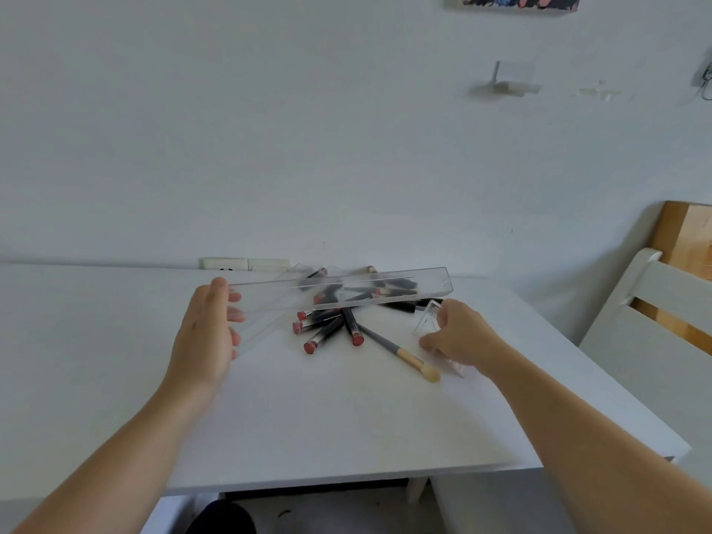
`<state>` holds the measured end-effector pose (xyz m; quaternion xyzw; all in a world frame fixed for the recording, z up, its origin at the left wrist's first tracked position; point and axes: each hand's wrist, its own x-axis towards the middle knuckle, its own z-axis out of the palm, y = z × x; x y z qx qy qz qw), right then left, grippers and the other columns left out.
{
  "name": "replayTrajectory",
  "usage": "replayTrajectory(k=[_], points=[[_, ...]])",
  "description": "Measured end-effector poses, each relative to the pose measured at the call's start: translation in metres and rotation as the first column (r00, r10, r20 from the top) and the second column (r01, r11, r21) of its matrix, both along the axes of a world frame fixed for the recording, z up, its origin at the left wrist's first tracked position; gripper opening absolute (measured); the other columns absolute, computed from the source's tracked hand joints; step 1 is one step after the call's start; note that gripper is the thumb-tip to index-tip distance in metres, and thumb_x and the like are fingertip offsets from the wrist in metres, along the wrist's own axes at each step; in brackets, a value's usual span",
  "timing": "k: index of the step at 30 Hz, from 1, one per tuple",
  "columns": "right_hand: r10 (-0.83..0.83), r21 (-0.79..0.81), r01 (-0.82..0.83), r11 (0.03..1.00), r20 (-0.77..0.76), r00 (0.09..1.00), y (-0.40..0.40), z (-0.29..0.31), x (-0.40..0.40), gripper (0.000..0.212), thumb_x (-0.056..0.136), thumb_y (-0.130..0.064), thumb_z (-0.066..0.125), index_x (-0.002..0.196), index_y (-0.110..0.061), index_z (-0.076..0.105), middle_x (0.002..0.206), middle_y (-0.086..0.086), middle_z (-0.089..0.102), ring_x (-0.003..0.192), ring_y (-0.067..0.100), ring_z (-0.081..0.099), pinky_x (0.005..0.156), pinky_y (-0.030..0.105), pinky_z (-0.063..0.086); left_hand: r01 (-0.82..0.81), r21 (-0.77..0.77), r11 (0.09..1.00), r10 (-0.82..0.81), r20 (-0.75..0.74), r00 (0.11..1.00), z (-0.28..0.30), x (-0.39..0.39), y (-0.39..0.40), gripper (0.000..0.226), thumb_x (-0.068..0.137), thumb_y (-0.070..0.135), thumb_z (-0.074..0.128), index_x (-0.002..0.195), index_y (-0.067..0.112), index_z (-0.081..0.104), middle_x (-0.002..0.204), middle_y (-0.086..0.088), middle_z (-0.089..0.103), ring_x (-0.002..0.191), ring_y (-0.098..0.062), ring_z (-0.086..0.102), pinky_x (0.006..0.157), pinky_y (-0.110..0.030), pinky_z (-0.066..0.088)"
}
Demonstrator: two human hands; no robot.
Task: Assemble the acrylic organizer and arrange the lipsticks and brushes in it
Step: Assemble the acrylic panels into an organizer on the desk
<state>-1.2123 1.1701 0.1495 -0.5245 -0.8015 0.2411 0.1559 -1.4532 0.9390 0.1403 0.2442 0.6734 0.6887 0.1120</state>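
My left hand holds the near end of a long clear acrylic tray, lifted and tilted over the pile. Under it lie several black lipsticks with red ends, fanned out on the white table. A grey-handled brush with a pale tip lies diagonally in front of them. My right hand grips a small clear acrylic piece resting on the table to the right of the pile. More dark brushes and lipsticks are seen blurred through the tray.
The table meets a white wall with a socket plate behind the pile. A white slatted chair and a wooden board stand at the right. The table's front edge is near me.
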Motion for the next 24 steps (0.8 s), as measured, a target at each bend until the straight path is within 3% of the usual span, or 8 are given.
replayTrajectory(k=[1, 3, 6, 8, 11, 15, 20, 24], points=[[0.016, 0.017, -0.015, 1.000, -0.035, 0.999, 0.000, -0.001, 0.004, 0.033, 0.074, -0.019, 0.078, 0.077, -0.017, 0.045, 0.076, 0.003, 0.055, 0.064, 0.023, 0.053, 0.058, 0.031, 0.041, 0.004, 0.004, 1.000, -0.004, 0.004, 1.000, -0.001, 0.000, 0.000, 0.046, 0.084, 0.066, 0.032, 0.091, 0.029, 0.059, 0.094, -0.004, 0.064, 0.063, -0.018, 0.050, 0.059, -0.033, 0.042], [0.001, -0.067, -0.019, 0.998, -0.254, 0.967, -0.002, 0.002, 0.010, 0.032, 0.078, -0.008, 0.074, 0.072, -0.017, 0.043, 0.073, 0.006, 0.059, 0.061, 0.027, 0.063, 0.055, 0.037, 0.050, 0.014, 0.008, 1.000, -0.014, 0.011, 1.000, -0.003, -0.001, 0.000, 0.047, 0.083, 0.067, 0.033, 0.090, 0.028, 0.060, 0.094, -0.005, 0.064, 0.062, -0.019, 0.050, 0.059, -0.033, 0.041], [-0.058, -0.251, -0.092, 0.963, -0.534, 0.843, -0.009, 0.012, 0.015, 0.024, 0.088, -0.001, 0.065, 0.085, -0.014, 0.045, 0.080, 0.012, 0.076, 0.061, 0.028, 0.073, 0.053, 0.041, 0.059, 0.018, 0.026, 0.999, -0.019, 0.022, 1.000, -0.004, 0.000, 0.001, 0.048, 0.081, 0.068, 0.035, 0.089, 0.028, 0.060, 0.092, -0.006, 0.064, 0.061, -0.019, 0.049, 0.059, -0.033, 0.041], [-0.005, -0.242, -0.154, 0.958, -0.549, 0.836, -0.016, 0.013, 0.013, 0.021, 0.089, -0.004, 0.060, 0.098, -0.020, 0.051, 0.082, 0.012, 0.076, 0.058, 0.028, 0.067, 0.051, 0.036, 0.052, 0.017, 0.029, 0.999, -0.018, 0.026, 0.999, -0.004, 0.001, 0.003, 0.048, 0.079, 0.069, 0.036, 0.087, 0.029, 0.060, 0.092, -0.005, 0.064, 0.060, -0.019, 0.049, 0.059, -0.033, 0.041], [0.076, -0.224, -0.249, 0.942, -0.582, 0.809, -0.024, 0.010, 0.010, 0.042, 0.082, -0.006, 0.059, 0.109, -0.039, 0.059, 0.088, 0.011, 0.062, 0.064, 0.022, 0.055, 0.053, 0.032, 0.046, 0.021, 0.025, 0.999, -0.022, 0.035, 0.999, -0.005, 0.000, 0.006, 0.051, 0.074, 0.071, 0.036, 0.087, 0.028, 0.060, 0.092, -0.005, 0.064, 0.061, -0.020, 0.049, 0.059, -0.034, 0.041], [0.064, -0.284, -0.314, 0.906, -0.642, 0.764, -0.026, 0.010, 0.010, 0.053, 0.072, -0.009, 0.063, 0.115, -0.040, 0.062, 0.090, 0.006, 0.054, 0.071, 0.020, 0.048, 0.056, 0.031, 0.046, 0.009, 0.005, 1.000, -0.009, 0.001, 1.000, -0.009, -0.001, 0.006, 0.049, 0.075, 0.072, 0.034, 0.087, 0.031, 0.059, 0.093, -0.006, 0.064, 0.062, -0.021, 0.050, 0.061, -0.036, 0.042], [0.005, -0.322, -0.243, 0.915, -0.593, 0.805, -0.023, 0.009, 0.005, 0.051, 0.067, -0.019, 0.065, 0.109, -0.046, 0.059, 0.098, 0.001, 0.053, 0.075, 0.020, 0.045, 0.063, 0.030, 0.045, 0.016, -0.017, 1.000, -0.017, -0.040, 0.999, -0.010, 0.002, 0.005, 0.053, 0.076, 0.073, 0.032, 0.090, 0.030, 0.059, 0.093, -0.004, 0.062, 0.063, -0.021, 0.051, 0.062, -0.036, 0.044], [-0.014, -0.316, -0.217, 0.923, -0.593, 0.805, -0.022, 0.007, 0.004, 0.046, 0.065, -0.021, 0.066, 0.098, -0.052, 0.059, 0.092, -0.002, 0.053, 0.076, 0.020, 0.042, 0.065, 0.033, 0.042, 0.015, -0.025, 1.000, -0.017, -0.078, 0.997, -0.010, 0.005, 0.003, 0.052, 0.079, 0.070, 0.030, 0.092, 0.029, 0.058, 0.092, -0.003, 0.061, 0.063, -0.022, 0.050, 0.063, -0.036, 0.044]])
